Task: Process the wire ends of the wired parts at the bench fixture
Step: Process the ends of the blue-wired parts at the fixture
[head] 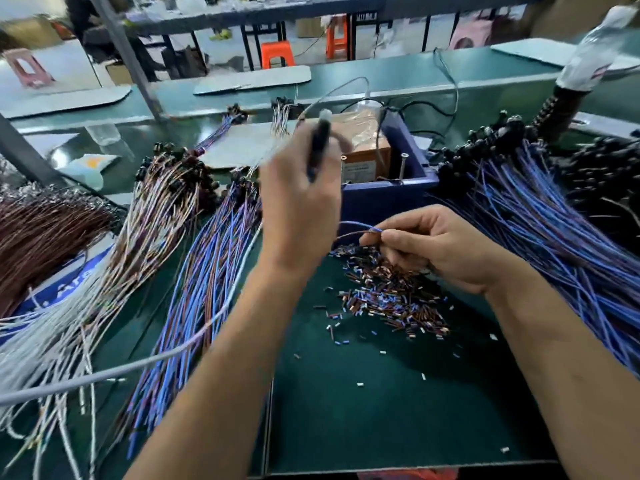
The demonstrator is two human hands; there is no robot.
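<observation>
My left hand (pixel 299 199) is raised at the middle and grips a black pen-like tool (pixel 320 140) with a grey cable trailing down to the left. My right hand (pixel 426 251) pinches a blue and a brown wire end (pixel 360 228) just in front of the blue bench fixture (pixel 398 181). Bundles of blue wired parts (pixel 540 223) lie to the right. More blue and brown wired parts (pixel 207 271) fan out on the left. A heap of cut insulation bits (pixel 391 292) lies under my right hand.
White and brown wire bundles (pixel 69 289) cover the far left of the green bench (pixel 381 410). A blurred plastic bottle (pixel 592 50) stands at the top right. Cardboard sheets (pixel 252 79) lie on the back bench, with orange stools (pixel 277 53) beyond.
</observation>
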